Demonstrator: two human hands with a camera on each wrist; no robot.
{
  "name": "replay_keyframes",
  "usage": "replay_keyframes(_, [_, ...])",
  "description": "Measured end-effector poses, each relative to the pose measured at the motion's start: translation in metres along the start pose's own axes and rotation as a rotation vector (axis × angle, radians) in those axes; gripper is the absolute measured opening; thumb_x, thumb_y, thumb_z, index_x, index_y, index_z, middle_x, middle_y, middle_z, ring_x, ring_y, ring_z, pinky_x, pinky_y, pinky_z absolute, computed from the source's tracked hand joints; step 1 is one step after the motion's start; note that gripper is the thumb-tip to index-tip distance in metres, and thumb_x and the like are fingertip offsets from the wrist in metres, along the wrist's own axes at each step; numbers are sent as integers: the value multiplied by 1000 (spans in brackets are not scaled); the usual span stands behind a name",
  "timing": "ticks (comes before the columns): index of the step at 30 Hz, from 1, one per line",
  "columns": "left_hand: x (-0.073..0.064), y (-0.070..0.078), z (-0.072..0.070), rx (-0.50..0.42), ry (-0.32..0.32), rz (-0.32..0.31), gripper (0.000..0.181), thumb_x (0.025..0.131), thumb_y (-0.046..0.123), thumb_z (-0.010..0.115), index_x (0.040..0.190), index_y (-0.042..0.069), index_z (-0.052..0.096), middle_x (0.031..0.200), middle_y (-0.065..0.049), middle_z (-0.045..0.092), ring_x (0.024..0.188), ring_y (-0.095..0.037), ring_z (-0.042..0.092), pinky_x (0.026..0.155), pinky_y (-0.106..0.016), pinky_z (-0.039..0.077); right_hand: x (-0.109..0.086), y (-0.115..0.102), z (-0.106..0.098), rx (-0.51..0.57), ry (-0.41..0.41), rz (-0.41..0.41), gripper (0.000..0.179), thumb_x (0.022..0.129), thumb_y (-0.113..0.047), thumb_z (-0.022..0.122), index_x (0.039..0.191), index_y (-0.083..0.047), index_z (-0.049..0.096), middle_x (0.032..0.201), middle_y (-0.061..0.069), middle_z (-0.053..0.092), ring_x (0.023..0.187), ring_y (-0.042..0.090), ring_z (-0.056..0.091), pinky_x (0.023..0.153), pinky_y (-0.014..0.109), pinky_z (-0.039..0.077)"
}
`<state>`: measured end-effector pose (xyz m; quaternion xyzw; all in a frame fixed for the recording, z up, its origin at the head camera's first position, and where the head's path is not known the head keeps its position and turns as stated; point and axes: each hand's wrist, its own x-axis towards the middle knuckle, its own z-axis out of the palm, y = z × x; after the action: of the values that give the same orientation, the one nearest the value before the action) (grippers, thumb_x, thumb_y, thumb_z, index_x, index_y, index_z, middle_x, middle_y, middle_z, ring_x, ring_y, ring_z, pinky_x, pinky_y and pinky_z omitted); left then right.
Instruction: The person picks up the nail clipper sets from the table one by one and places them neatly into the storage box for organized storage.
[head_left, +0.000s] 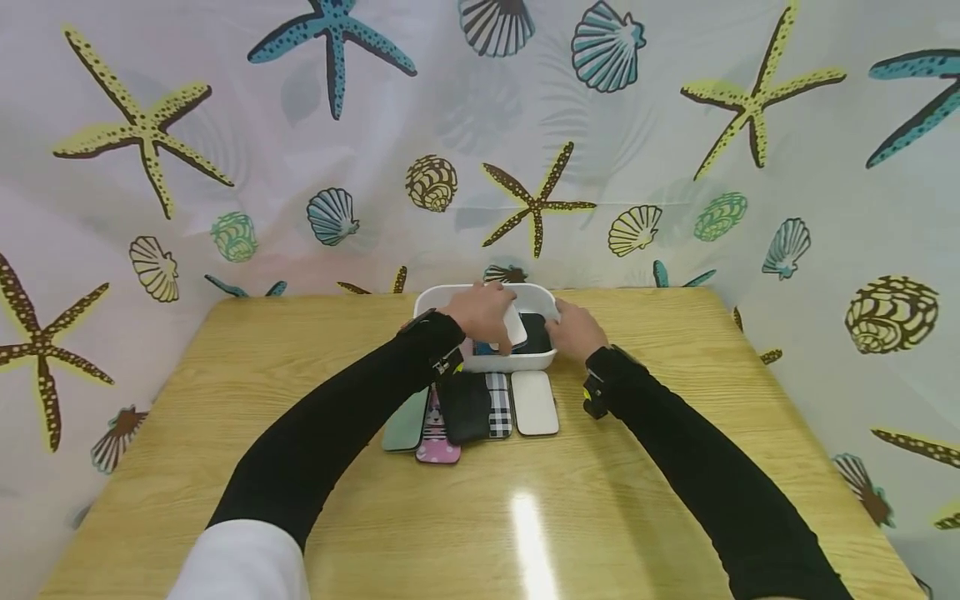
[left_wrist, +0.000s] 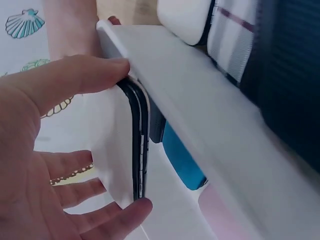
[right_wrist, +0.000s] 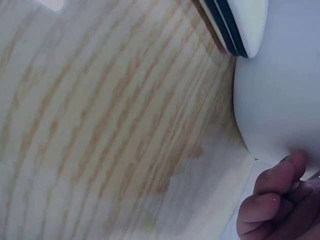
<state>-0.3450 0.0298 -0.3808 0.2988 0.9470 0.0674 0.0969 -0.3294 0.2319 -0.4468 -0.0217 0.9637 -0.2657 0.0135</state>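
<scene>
My left hand (head_left: 486, 312) is over a white plastic bin (head_left: 517, 363). It pinches a flat white case (left_wrist: 112, 145) with rounded corners and a dark, double-layered edge, which stands on its side in the left wrist view. The thumb is on one end of the case and fingertips are on the other. At the bin's right end, my right hand (head_left: 577, 332) grips the rim; in the right wrist view its curled fingers (right_wrist: 270, 180) meet the outer wall. Inside the bin lie a black case (head_left: 535, 335), a blue case (left_wrist: 182, 157) and a pink one (left_wrist: 220, 210).
In front of the bin, on the wooden table (head_left: 645, 483), similar flat cases lie in a row: green (head_left: 406, 423), pink patterned (head_left: 437, 450), black (head_left: 464, 410), plaid (head_left: 499, 406) and white (head_left: 535, 403). A shell-and-starfish curtain (head_left: 450, 117) hangs behind.
</scene>
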Motion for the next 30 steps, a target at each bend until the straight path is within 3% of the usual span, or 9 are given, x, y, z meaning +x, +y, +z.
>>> replay_keyframes(4, [14,1,4,-23,-38,11,90,75,38,87,151,14,45,142,-9,52,113,-26,54,90,-41,50,0,-1,2,-2,4,-5,49,102,-16,48,149,0,43,127,25,65,88,31,61,71,38,48])
replay_keyframes(9, [27,6,12,24,-65,8,89,75,39,87,151,16,46,143,-8,54,117,-25,56,93,-40,50,-1,-1,3,-13,2,-12,46,102,-17,48,145,0,47,128,24,65,90,30,62,72,39,50])
replay_keyframes(15, [39,13,23,64,-57,-15,70,77,39,84,138,19,57,134,-4,58,113,-24,55,89,-39,50,0,2,0,-55,3,1,43,102,-18,47,140,1,51,123,21,67,89,29,61,75,40,50])
replay_keyframes(17, [40,14,24,65,-54,-21,66,77,38,84,134,19,59,130,-5,58,111,-24,54,88,-40,50,1,2,0,-73,10,12,37,102,-19,47,131,1,57,114,19,69,84,27,60,71,38,48])
replay_keyframes(20, [42,15,26,53,-53,-32,66,77,37,85,135,18,58,130,-5,57,111,-23,53,88,-40,50,2,2,-2,-95,10,33,27,101,-20,47,103,0,65,90,14,66,72,24,56,62,35,43])
replay_keyframes(23, [44,16,28,29,-60,-39,68,77,36,86,136,18,58,129,-5,57,109,-23,54,89,-41,50,2,0,-3,-108,-13,56,32,101,-22,46,75,-6,56,71,7,53,62,21,50,54,33,38])
replay_keyframes(26, [49,17,31,0,-76,-38,69,77,34,86,137,19,58,131,-5,56,111,-24,53,91,-42,50,2,0,-4,-121,-42,69,36,101,-23,45,67,-10,48,66,4,46,58,20,46,52,32,36])
replay_keyframes(30, [60,16,38,-12,-98,-11,72,77,32,86,142,20,55,137,-5,55,117,-24,53,95,-41,49,3,1,-3,-131,-52,64,36,102,-23,44,67,-11,47,66,4,44,58,21,44,53,33,34])
